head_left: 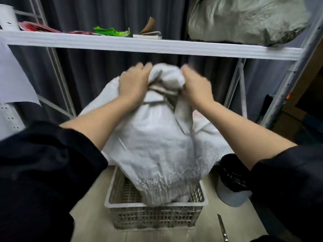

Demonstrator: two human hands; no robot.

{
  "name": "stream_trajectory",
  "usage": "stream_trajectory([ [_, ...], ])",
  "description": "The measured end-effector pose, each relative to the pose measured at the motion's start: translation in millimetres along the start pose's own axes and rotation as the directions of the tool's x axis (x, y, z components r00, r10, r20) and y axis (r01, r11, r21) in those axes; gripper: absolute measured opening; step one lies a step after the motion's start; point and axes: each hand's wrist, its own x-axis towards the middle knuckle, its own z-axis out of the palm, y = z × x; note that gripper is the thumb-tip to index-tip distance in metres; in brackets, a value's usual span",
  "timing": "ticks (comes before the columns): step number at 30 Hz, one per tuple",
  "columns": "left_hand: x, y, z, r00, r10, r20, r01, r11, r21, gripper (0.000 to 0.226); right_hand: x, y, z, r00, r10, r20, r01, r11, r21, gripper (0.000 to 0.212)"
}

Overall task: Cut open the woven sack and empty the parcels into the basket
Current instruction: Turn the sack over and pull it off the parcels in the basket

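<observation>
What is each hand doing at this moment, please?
Left hand: closed grip on the bunched upper end of the woven sack.
Right hand: closed grip on the same bunched end, from the other side.

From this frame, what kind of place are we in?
Probably a parcel sorting or storage room. Metal shelving holds another stuffed sack, both hands grip a woven sack upended over a plastic basket, and a utility knife lies on the floor.
</observation>
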Motion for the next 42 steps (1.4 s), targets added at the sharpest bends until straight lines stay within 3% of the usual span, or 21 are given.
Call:
stream_trajectory([
  [1, -5.0, -3.6, 3.1, 0.986, 0.092, 0.142, -0.099, 0.994, 0.042, 0.023, -6.3, 4.8, 6.0, 0.981, -0.059, 0.183, 0.073, 0.995, -0.071, 0.026],
  [2, -3.3, -6.3, 1.2, 0.965, 0.157, 0.211, -0.175, 0.982, 0.068, 0.023, -2.9, 11.0, 4.0, 0.97, -0.067, 0.232, 0.097, 0.988, -0.121, 0.026],
  [4, 20.4, -7.6, -14.3, 0.985, 0.165, 0.049, -0.169, 0.982, 0.084, 0.022, 20.3, 15.5, -15.8, 1.0, -0.007, 0.006, 0.008, 0.996, -0.085, 0.023],
  [7, 45.1, 3.7, -39.2, 0.954, 0.049, -0.295, -0.031, 0.997, 0.068, 0.025, 36.3, 5.1, -38.6, 0.923, 0.096, -0.374, -0.093, 0.995, 0.027, 0.022],
  [9, 39.4, 0.5, -30.1, 0.905, 0.147, -0.399, -0.113, 0.988, 0.109, 0.006, 22.7, 8.3, -29.5, 0.907, 0.035, -0.42, -0.036, 0.999, 0.006, 0.021],
  [10, 31.4, -4.4, -18.8, 0.89, 0.249, -0.381, -0.22, 0.968, 0.119, 0.006, 10.8, 13.3, -20.9, 0.939, -0.023, -0.344, 0.017, 1.0, -0.02, 0.022],
  [12, 13.0, -13.8, -2.7, 0.869, 0.462, -0.179, -0.441, 0.885, 0.147, 0.01, -9.0, 27.3, -4.6, 0.99, -0.135, -0.047, 0.132, 0.989, -0.063, 0.029],
  [14, -1.2, -17.4, 5.0, 0.842, 0.539, 0.009, -0.536, 0.836, 0.118, 0.012, -18.2, 38.3, -1.5, 0.951, -0.225, 0.211, 0.24, 0.97, -0.045, 0.04],
  [16, -13.3, -13.7, 11.4, 0.85, 0.514, 0.112, -0.524, 0.847, 0.087, 0.017, -22.0, 39.8, -6.1, 0.883, -0.289, 0.369, 0.294, 0.955, 0.046, 0.057],
  [21, -23.8, -7.2, 14.9, 0.828, 0.545, 0.132, -0.557, 0.826, 0.088, 0.039, -22.1, 38.4, 17.5, 0.815, -0.151, 0.559, -0.102, 0.913, 0.395, 0.052],
  [25, -28.5, 1.7, 14.5, 0.792, 0.605, 0.078, -0.61, 0.786, 0.103, 0.05, -35.5, 30.3, 41.3, 0.557, -0.1, 0.824, -0.419, 0.823, 0.383, 0.097],
  [26, -28.6, 6.4, 14.2, 0.779, 0.623, 0.07, -0.627, 0.773, 0.098, 0.047, -42.3, 25.9, 46.4, 0.555, -0.118, 0.824, -0.406, 0.826, 0.391, 0.094],
  [28, -29.4, 13.4, 15.0, 0.736, 0.653, 0.177, -0.664, 0.747, 0.006, 0.036, -55.2, 19.0, 58.6, 0.634, -0.063, 0.77, -0.347, 0.867, 0.357, 0.06],
  [29, -30.6, 14.9, 16.3, 0.746, 0.595, 0.299, -0.602, 0.794, -0.079, 0.034, -60.0, 16.7, 63.4, 0.693, 0.006, 0.721, -0.322, 0.897, 0.302, 0.041],
  [31, -32.3, 8.7, 15.6, 0.696, 0.417, 0.584, -0.268, 0.906, -0.328, 0.052, -67.4, 14.3, 67.6, 0.787, 0.127, 0.604, -0.3, 0.934, 0.195, 0.028],
  [33, -29.0, -9.1, 12.6, 0.662, 0.269, 0.699, 0.158, 0.862, -0.481, 0.067, -68.3, 12.8, 65.4, 0.841, 0.189, 0.506, -0.34, 0.913, 0.224, 0.02],
  [34, -27.6, -20.0, 9.6, 0.627, 0.212, 0.75, 0.274, 0.841, -0.467, 0.07, -65.8, 11.0, 60.9, 0.863, 0.213, 0.457, -0.357, 0.899, 0.254, 0.014],
  [37, -32.9, -33.6, 2.1, 0.364, 0.235, 0.901, 0.48, 0.782, -0.397, 0.048, -51.5, 0.7, 45.9, 0.89, 0.228, 0.395, -0.358, 0.886, 0.296, 0.009],
  [38, -36.6, -31.8, 2.7, 0.386, 0.206, 0.899, 0.468, 0.797, -0.383, 0.033, -47.3, -4.2, 42.2, 0.891, 0.223, 0.395, -0.354, 0.886, 0.299, 0.009],
  [39, -38.0, -27.5, 3.8, 0.481, 0.138, 0.866, 0.407, 0.84, -0.36, 0.024, -43.3, -8.8, 38.4, 0.892, 0.221, 0.395, -0.35, 0.89, 0.292, 0.01],
  [42, -28.0, -15.4, -1.1, 0.85, -0.099, 0.517, 0.21, 0.964, -0.162, 0.02, -25.6, -10.3, 24.4, 0.921, 0.249, 0.299, -0.332, 0.904, 0.268, 0.008],
])
